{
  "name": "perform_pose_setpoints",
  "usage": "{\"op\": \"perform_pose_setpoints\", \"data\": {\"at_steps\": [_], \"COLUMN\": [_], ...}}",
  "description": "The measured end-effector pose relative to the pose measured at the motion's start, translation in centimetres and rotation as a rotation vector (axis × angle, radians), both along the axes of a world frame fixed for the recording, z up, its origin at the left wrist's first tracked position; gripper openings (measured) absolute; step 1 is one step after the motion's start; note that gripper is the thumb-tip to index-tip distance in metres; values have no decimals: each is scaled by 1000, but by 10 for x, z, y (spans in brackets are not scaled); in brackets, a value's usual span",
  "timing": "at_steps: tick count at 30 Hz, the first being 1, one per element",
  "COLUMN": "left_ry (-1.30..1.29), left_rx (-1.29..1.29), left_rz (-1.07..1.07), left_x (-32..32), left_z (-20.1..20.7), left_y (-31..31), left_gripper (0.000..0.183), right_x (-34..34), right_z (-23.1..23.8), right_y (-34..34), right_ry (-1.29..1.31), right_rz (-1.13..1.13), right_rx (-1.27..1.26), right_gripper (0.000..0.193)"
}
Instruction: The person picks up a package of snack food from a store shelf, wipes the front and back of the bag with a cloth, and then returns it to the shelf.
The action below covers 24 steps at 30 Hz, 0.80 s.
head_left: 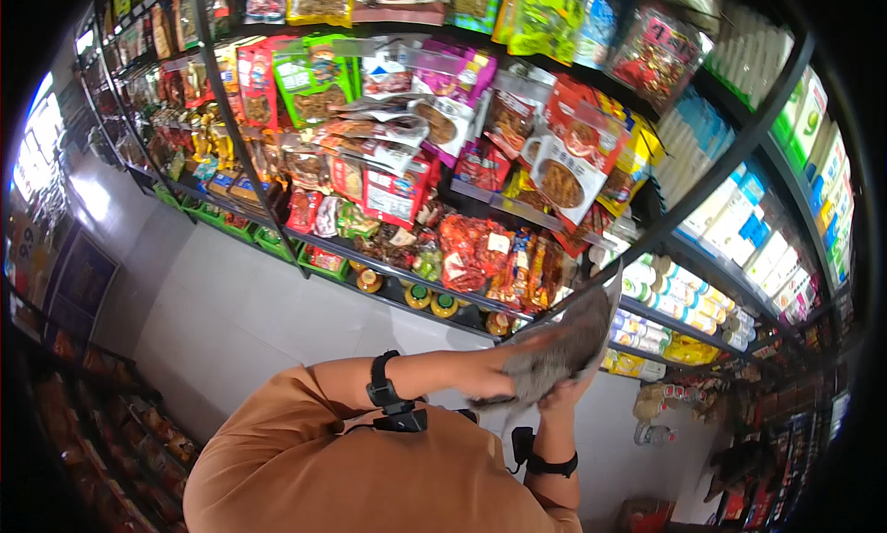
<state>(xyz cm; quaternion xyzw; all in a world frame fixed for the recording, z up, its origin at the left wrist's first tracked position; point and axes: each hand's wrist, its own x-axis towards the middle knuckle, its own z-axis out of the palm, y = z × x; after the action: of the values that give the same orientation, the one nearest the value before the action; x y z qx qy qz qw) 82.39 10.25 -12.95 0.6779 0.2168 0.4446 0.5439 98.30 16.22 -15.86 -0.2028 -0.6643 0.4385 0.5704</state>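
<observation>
A grey rag-like cloth (561,356), blurred by motion, is held in front of my chest, close to the right part of the shelf. A pale, see-through sheet edge (613,311) shows along its right side. My left hand (488,374) reaches across from the left and is closed on the cloth's left part; some fingers are hidden by it. From below, my right hand (565,393) grips the cloth's lower right side. Dark straps with small devices sit on both wrists. Nearest to the cloth are snack packets (534,270) on the lower shelf.
A dark-framed shelf (416,279) full of bagged snacks runs across the front. Yellow-lidded jars (444,305) stand at its bottom. Paper rolls (688,293) and white packs fill the right shelves. Plastic bottles (654,433) stand on the tiled floor (231,297). Another stocked shelf lies lower left.
</observation>
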Motion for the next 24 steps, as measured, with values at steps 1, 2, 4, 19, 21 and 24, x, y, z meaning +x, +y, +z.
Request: {"op": "perform_pose_setpoints", "data": {"at_steps": [1,2,4,19,21,24], "left_ry": [104,170,251,129,232,289], "left_rx": [172,343,378,429,357,271], "left_rz": [26,34,145,780,729,696], "left_x": [-11,-18,-30,-188,-192,-188], "left_z": [-3,-3,5,-29,-15,-18], "left_y": [-6,-15,-39,-167,-183,-191], "left_gripper": [65,58,62,74,68,58], "right_x": [-3,-7,-22,-231,-237,-243], "right_z": [-11,-18,-22,16,10,15], "right_y": [2,3,0,-125,-107,-102], "right_ry": [156,287,590,497,782,651], "right_rz": [86,186,449,625,870,584], "right_rx": [-224,-375,-679,-879,-915,-900], "right_gripper": [79,77,73,66,68,62]}}
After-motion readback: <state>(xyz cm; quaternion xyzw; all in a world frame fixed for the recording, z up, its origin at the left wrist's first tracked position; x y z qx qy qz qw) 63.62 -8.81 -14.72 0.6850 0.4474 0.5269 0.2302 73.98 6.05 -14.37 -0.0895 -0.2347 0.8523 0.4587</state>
